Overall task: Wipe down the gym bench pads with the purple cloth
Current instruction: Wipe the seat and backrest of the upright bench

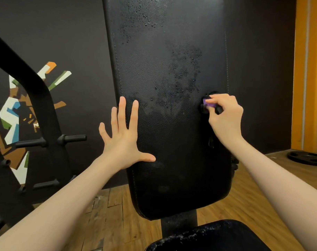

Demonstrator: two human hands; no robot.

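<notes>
The black back pad of the gym bench stands upright in front of me, speckled with droplets across its upper and middle surface. My left hand lies flat with fingers spread against the pad's left edge. My right hand grips a bunched purple cloth at the pad's right edge, around mid-height; only a small part of the cloth shows between the fingers. The black seat pad sits below at the bottom, also wet with droplets.
A black rack frame with pegs stands at the left before a dark wall with a mural. A black weight plate lies on the wooden floor at the right, beside an orange wall strip.
</notes>
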